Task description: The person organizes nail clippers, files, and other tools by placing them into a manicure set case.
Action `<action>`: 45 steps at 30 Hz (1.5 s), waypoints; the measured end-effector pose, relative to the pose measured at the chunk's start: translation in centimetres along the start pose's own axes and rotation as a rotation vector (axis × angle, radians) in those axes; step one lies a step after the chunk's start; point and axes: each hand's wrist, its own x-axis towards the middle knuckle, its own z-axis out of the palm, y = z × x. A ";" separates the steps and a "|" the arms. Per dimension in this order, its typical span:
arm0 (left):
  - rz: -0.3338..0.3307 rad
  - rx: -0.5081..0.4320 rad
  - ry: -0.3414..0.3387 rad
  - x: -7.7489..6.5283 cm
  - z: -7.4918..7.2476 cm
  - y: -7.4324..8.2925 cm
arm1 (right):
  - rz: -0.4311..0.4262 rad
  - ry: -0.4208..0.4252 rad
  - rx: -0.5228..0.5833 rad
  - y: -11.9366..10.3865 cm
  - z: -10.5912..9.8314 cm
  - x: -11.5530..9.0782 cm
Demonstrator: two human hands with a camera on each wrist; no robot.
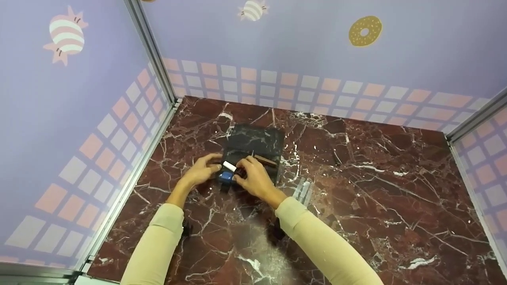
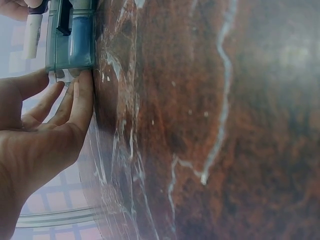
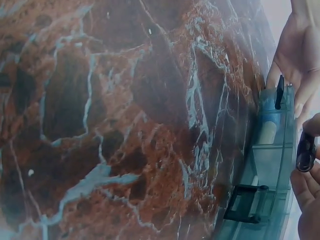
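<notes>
A see-through dark green plastic box (image 1: 255,138) lies on the table with its lid swung back. My right hand (image 1: 255,178) pinches a small white tube with a dark end (image 1: 229,166) above the box; in the right wrist view only its glossy dark end (image 3: 305,152) shows. Fingers of my left hand (image 1: 201,171) touch the box's left end, fairly straight, as the left wrist view shows with the hand (image 2: 50,115) beside the box wall (image 2: 57,62). Inside the box, a blue item (image 1: 225,177) sits at the left and a brown strip (image 1: 265,160) at the right.
Clear ridged strips (image 1: 303,191) lie on the marbled red table (image 1: 376,206) right of the box. Black clips (image 3: 245,202) stick out from the box front. Patterned purple walls (image 1: 277,43) enclose the table at the back and sides.
</notes>
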 end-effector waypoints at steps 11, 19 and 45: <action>-0.003 0.044 -0.013 -0.1 0.0 0.0 | 0.000 0.020 0.000 0.4 -0.3 0.3; 0.000 0.051 -0.006 -0.1 -0.1 0.0 | 0.033 0.058 -0.013 3.4 -3.9 -0.4; -0.002 0.048 -0.016 -0.2 -0.2 -0.2 | 0.465 0.320 -0.050 19.7 -16.0 -7.3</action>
